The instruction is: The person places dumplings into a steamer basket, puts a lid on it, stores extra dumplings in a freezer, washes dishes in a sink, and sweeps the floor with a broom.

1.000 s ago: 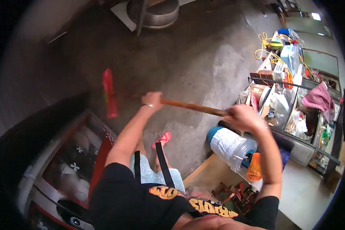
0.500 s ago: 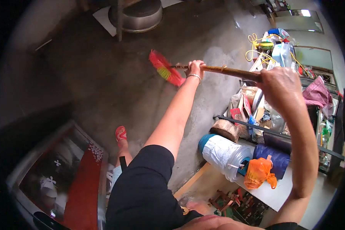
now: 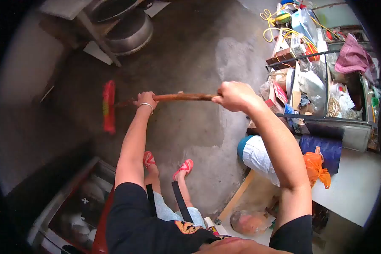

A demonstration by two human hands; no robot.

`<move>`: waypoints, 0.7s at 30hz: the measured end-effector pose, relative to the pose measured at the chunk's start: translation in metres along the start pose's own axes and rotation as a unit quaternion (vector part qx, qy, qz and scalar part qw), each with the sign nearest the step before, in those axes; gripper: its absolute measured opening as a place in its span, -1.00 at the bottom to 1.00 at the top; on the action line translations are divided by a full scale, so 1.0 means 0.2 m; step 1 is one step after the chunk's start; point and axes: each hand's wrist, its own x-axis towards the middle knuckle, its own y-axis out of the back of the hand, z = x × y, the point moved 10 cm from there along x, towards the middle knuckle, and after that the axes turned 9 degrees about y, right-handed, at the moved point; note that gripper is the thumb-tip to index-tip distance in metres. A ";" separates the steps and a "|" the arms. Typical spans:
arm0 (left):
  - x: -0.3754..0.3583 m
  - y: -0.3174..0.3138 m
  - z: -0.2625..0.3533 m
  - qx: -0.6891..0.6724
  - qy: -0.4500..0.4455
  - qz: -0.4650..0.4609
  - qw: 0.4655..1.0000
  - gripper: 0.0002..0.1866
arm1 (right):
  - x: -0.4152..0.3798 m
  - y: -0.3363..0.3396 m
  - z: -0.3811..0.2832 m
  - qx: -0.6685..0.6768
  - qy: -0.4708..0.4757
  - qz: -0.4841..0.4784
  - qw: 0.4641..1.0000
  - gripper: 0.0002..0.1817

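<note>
A broom with a wooden handle (image 3: 184,97) and a red head (image 3: 109,106) stretches across the view over the grey concrete floor. My left hand (image 3: 145,100), with a bracelet at the wrist, is wrapped around the handle's lower part, close to the head. Around the handle's upper end, on the right, my right hand (image 3: 238,96) is closed. The head points left, and its bristles are blurred. Below the handle my feet in red sandals (image 3: 183,169) stand on the floor.
Large metal basins (image 3: 129,34) sit at the upper left beside a wooden leg. A cluttered rack (image 3: 296,114) lines the right, with a white-wrapped bucket (image 3: 260,158) and an orange bag (image 3: 315,168) below it. A glass-fronted cabinet (image 3: 78,211) stands lower left.
Both hands and the broom have swung left, and its head is now farther left and more upright in view. My view has shifted, and both feet now show.
</note>
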 end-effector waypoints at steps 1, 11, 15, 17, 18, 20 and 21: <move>0.06 -0.05 0.07 0.003 -0.016 -0.006 1.000 -0.71 | -0.02 0.02 0.06 -0.017 -0.026 0.002 1.000 -0.58; -0.08 -0.30 1.52 -0.033 -0.235 0.001 0.971 -0.78 | -0.74 -0.19 0.70 0.018 -0.182 0.127 0.975 -0.59; -0.80 -0.65 1.42 0.082 -0.406 0.022 0.910 -0.73 | -1.37 -1.20 0.52 0.406 -0.195 0.126 0.884 -0.72; -1.22 -0.88 1.15 0.122 -0.459 -0.019 0.880 -0.65 | -1.79 -2.01 0.20 0.640 -0.299 0.050 0.706 -0.77; -1.45 -1.02 0.97 0.087 -0.493 -0.002 0.866 -0.67 | -1.90 -2.06 -0.04 0.609 -0.360 -0.095 0.700 -0.80; -1.95 -1.15 0.62 0.167 -0.546 -0.233 0.787 -0.65 | -1.98 -2.21 -0.30 0.635 -0.353 -0.106 0.679 -0.81; -2.15 -1.20 0.47 0.109 -0.563 -0.270 0.774 -0.70 | -2.00 -2.27 -0.40 0.649 -0.350 -0.107 0.667 -0.81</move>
